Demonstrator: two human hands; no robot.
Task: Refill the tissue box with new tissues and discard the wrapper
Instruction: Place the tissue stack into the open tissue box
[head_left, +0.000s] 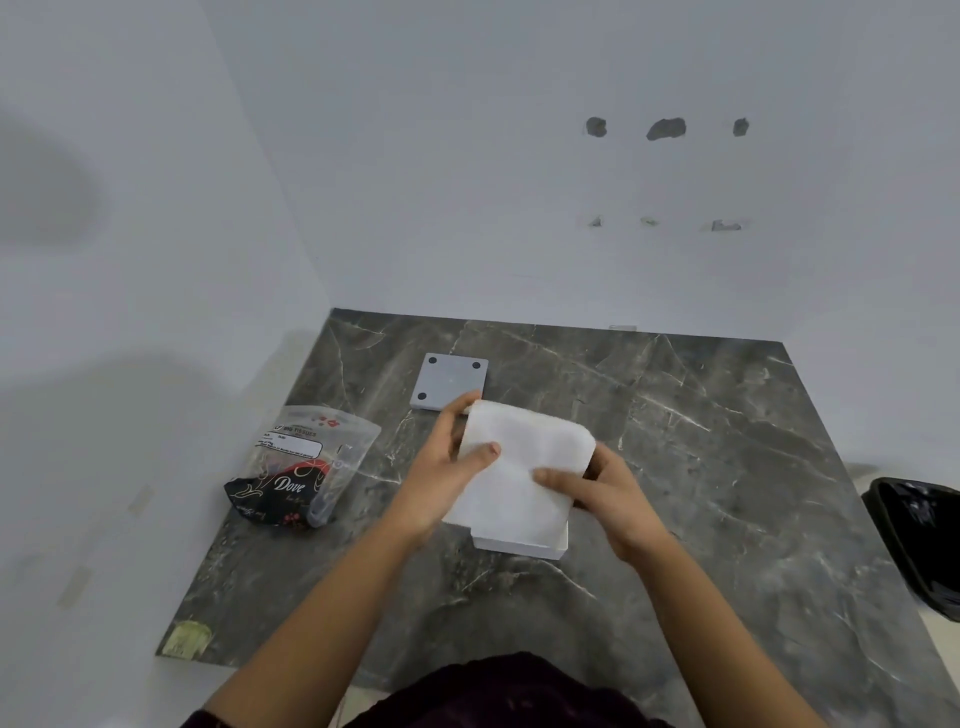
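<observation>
A thick stack of white tissues (524, 467) is held over the middle of the dark marble table (727, 467), above a white box (519, 545) whose near edge shows under it. My left hand (441, 467) grips the stack's left side, thumb on top. My right hand (608, 493) holds its right side, thumb on top. The opened plastic wrapper (306, 462), clear with a black printed base, lies to the left on the table. A grey square panel with dark corner pads (449, 382) lies flat just behind the hands.
A black-lined bin (919, 535) stands off the table's right edge. White walls close the left and far sides. A patch of yellowish tape (187, 639) marks the table's near left corner.
</observation>
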